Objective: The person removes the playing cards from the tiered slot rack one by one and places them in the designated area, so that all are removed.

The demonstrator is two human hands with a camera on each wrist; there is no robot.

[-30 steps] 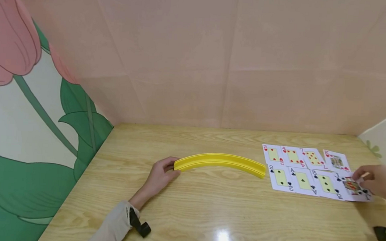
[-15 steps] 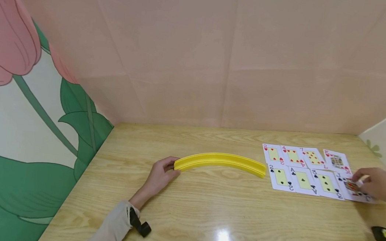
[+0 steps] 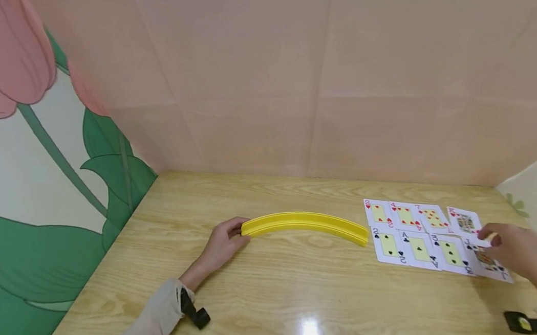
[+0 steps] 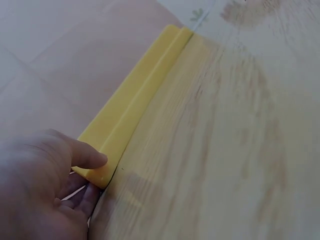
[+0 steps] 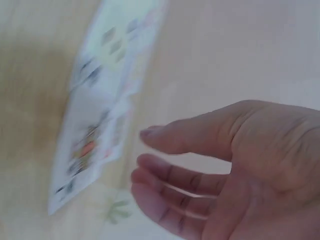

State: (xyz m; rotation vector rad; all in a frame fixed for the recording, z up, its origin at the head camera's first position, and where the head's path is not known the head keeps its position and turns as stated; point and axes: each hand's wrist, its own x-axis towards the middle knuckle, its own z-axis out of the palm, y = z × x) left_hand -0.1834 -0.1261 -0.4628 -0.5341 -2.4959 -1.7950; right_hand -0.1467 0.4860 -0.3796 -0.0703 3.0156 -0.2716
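My left hand (image 3: 221,244) pinches the left end of a curved yellow card holder (image 3: 304,221), a grooved strip on the wooden table. In the left wrist view, the thumb (image 4: 95,157) lies on the card holder's end and the other fingers reach under it. At the right, my right hand (image 3: 515,249) hovers over the jack card (image 3: 486,260), partly covering it. The right wrist view shows a gap between the right thumb (image 5: 170,137) and fingers, with nothing held. Playing cards lie face up in two rows, red ones behind, black ones in front.
A seven of diamonds (image 3: 433,218) and a slightly apart face card (image 3: 465,221) are in the back row. Behind the table (image 3: 307,282) hangs a pinkish cloth (image 3: 255,84). A flower-printed panel (image 3: 28,173) stands on the left.
My right hand has come away from the jack card and shifted slightly left and up. My left hand and the card holder have stayed in place.
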